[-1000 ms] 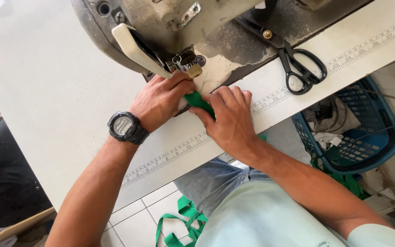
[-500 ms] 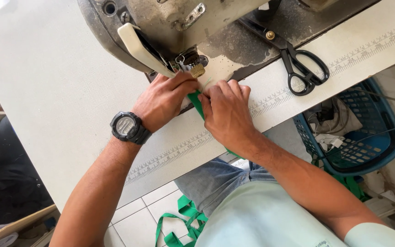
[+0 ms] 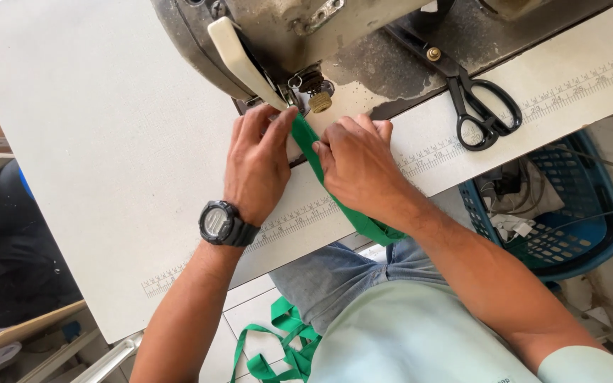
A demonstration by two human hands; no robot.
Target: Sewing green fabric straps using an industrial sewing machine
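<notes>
Where hands [image 3: 306, 167] press, flat green strap [image 3: 321, 170].

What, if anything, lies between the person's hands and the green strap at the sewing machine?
Nothing visible does. The left hand and the right hand both rest on the green strap, one on each side of it, on the table just below the sewing machine. The black scissors lie off to the right, apart from it.
</notes>
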